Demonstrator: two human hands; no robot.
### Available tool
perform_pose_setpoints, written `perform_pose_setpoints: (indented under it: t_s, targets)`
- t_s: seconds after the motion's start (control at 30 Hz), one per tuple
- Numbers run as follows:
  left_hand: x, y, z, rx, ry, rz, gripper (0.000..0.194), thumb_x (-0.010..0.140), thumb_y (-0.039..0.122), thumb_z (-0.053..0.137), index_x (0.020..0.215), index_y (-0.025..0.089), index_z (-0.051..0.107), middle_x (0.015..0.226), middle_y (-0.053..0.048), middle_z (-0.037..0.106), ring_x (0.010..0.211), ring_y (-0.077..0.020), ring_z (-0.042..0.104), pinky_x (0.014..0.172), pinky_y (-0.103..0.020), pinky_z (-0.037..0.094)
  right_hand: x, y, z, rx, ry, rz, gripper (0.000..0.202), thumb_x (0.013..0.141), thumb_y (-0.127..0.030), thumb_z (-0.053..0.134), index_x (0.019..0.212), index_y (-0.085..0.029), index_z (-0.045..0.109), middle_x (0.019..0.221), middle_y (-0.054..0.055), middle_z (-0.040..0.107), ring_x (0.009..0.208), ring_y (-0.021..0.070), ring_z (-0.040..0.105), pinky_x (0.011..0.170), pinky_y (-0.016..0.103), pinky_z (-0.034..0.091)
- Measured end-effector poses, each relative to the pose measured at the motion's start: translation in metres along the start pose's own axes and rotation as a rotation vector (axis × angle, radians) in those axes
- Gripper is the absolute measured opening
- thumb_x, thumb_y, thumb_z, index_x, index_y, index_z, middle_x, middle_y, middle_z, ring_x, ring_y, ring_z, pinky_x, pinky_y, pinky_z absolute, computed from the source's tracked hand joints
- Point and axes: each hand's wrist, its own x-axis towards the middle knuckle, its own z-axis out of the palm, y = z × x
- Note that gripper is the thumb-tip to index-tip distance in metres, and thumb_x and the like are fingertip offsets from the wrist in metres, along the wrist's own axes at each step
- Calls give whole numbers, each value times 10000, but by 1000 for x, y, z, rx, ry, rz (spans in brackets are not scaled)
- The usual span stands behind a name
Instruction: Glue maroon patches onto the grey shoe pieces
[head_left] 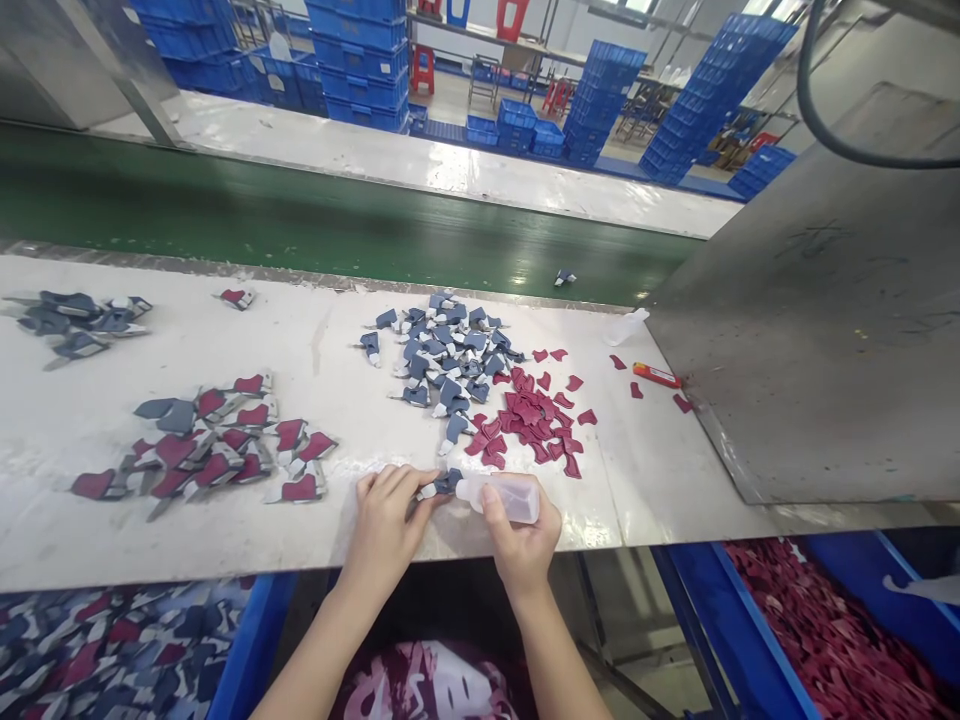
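My left hand (390,518) pinches a small blue-and-white plastic part (442,484) just above the table's front edge. Wrapped in my right hand (523,540) is a translucent squeeze bottle (516,497), tilted on its side with its nozzle end at the part; whether the tip touches it is hard to tell. Beyond my hands lies a heap of similar blue-and-white parts (450,350). Beside that heap, to the right, flat dark-red pieces (531,412) are piled loosely. On the left sits a group of white-and-grey parts with red faces (214,450).
A green conveyor belt (300,220) runs behind the white table (360,420). A metal panel (810,330) rises at right, with a red-and-yellow item (656,375) near its foot. Blue bins of parts (247,650) and red pieces (832,620) flank me below the table.
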Motion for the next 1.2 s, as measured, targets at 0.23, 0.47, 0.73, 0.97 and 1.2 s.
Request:
perform_pose_setpoints:
  t_s: [0.23,0.47,0.73,0.97,1.2]
  targets:
    - [-1,0,2,13,21,14,76,917,268,610,969,237,656,944,2,718,915,-215,633,851,-370,308,-1,12,-7,11,-6,-91,135,837,-302,657,789,-177,640,662,-1,639,578,146,605,548,242,491]
    - [0,0,4,15,48,35,81,902,282,639,963,233,660,930,8,725,894,-218,643,844,-365,308,-5,19,-11,1,140,-59,150,847,-306,660,783,-175,628,657,-6,610,579,147,587,561,248,480]
    - [-1,0,2,36,46,38,97,919,307,612,964,237,662,944,-6,731,908,-224,643,846,-369,302,-2,22,-12,116,279,0,190,855,-358,649,867,-168,642,763,24,629,690,173,624,634,280,511]
    - [-1,-4,4,46,82,92,97,918,308,618,976,240,655,940,0,732,890,-217,644,843,-367,296,44,40,-70,83,541,25,430,679,-362,824,942,-202,524,893,19,630,815,185,666,830,380,551]
    - [-1,-6,5,54,114,127,103,911,317,630,978,243,654,922,3,732,866,-209,649,841,-362,304,70,55,-105,-76,571,66,688,543,-405,901,1031,-212,456,1003,68,636,989,249,664,945,508,531]
